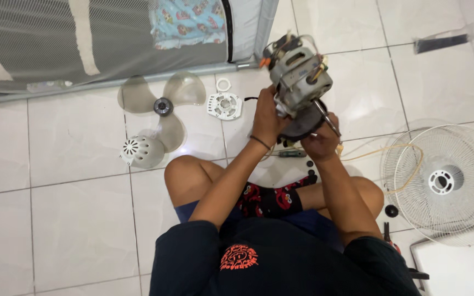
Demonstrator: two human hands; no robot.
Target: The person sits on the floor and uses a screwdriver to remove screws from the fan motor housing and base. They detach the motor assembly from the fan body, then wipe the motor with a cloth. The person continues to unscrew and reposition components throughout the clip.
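Observation:
I hold a grey electric fan motor (301, 74) up in front of me, its shaft pointing down to the right. My left hand (268, 119) grips the motor's lower left side. My right hand (321, 143) holds its dark round base from below, close to the shaft. A thin cord runs from the motor toward the right. A dark bracelet circles my left wrist.
On the white tiled floor lie a translucent fan blade (163, 107), a white rear motor cover (142, 151), a white round plate (224, 106), a small white ring (223, 84) and a white wire fan guard (448, 178). A mesh playpen (83, 44) stands behind. A screwdriver (292, 154) lies near my knees.

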